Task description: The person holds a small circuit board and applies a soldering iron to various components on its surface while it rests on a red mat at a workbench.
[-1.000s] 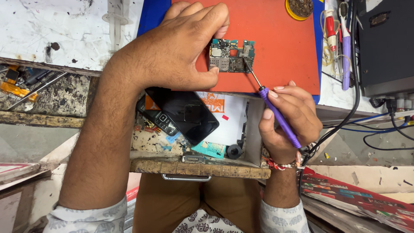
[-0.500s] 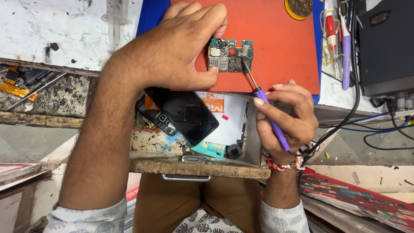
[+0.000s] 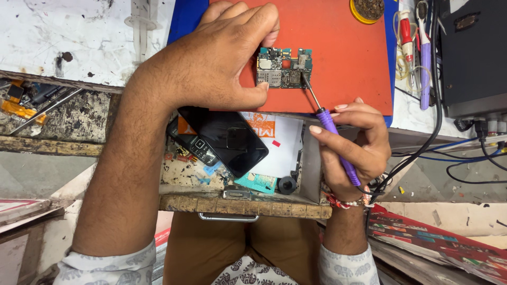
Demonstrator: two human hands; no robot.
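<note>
A small green circuit board [image 3: 283, 67] lies on an orange work mat [image 3: 346, 63]. My left hand [image 3: 219, 58] pins the board down at its left edge with thumb and fingers. My right hand [image 3: 356, 148] grips a purple-handled screwdriver [image 3: 335, 138]; its metal tip touches the board's lower right part.
An open wooden drawer [image 3: 243, 203] below the mat holds a black smartphone [image 3: 229, 138], a keypad phone [image 3: 193, 145], white paper and small parts. Screwdrivers [image 3: 417, 47] lie to the mat's right beside a black box [image 3: 472, 53] with cables. A syringe [image 3: 141, 24] rests on the white bench at left.
My right hand has shifted its grip a little on the screwdriver, and the tip stays on the board. My left hand has not moved.
</note>
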